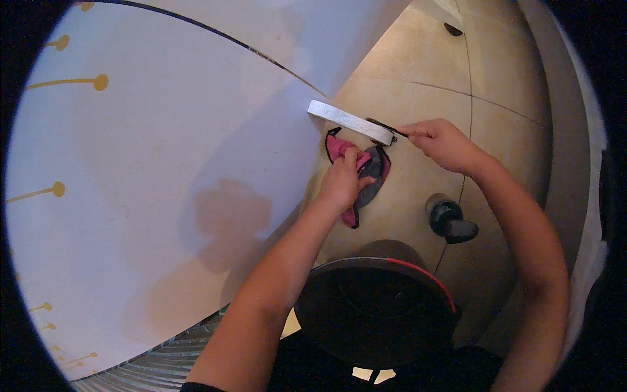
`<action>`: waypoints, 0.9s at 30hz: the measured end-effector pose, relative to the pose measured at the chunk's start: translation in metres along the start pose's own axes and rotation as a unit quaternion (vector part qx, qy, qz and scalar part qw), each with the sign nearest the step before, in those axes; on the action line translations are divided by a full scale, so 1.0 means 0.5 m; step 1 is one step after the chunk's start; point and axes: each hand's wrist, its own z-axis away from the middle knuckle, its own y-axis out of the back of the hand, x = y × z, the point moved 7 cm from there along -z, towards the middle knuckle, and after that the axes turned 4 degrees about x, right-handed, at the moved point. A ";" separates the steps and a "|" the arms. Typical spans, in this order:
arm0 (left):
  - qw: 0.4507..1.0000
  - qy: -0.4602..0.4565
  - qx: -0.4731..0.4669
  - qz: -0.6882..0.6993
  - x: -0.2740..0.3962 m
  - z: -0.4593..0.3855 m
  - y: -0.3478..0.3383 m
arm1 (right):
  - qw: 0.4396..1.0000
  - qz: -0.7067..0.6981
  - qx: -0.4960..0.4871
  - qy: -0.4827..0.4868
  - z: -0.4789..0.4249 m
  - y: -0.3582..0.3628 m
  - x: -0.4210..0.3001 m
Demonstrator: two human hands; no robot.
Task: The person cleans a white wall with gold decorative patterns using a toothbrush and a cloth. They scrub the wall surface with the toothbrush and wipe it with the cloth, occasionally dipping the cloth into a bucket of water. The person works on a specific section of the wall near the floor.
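My left hand (349,177) grips a pink and grey cloth (373,183) with dark edging. The cloth hangs in folds below a flat, silvery-white bar (343,118). My right hand (433,142) pinches a thin dark strap or strip (387,125) running along the bar's right end. A small dark clip or fitting shows at that end of the bar. The bar's left end is close to the edge of a large white panel; whether they touch I cannot tell.
The white panel with yellow dotted lines (100,82) fills the left. A black bucket (377,304) with a partly red rim stands close to my body. A dark bottle-like object (446,218) is on the tan tiled floor (494,147). Striped fabric (171,362) lies lower left.
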 end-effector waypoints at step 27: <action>0.999 -0.025 0.019 0.008 -0.003 -0.003 -0.002 | 0.956 0.085 0.274 0.054 0.067 0.100 0.197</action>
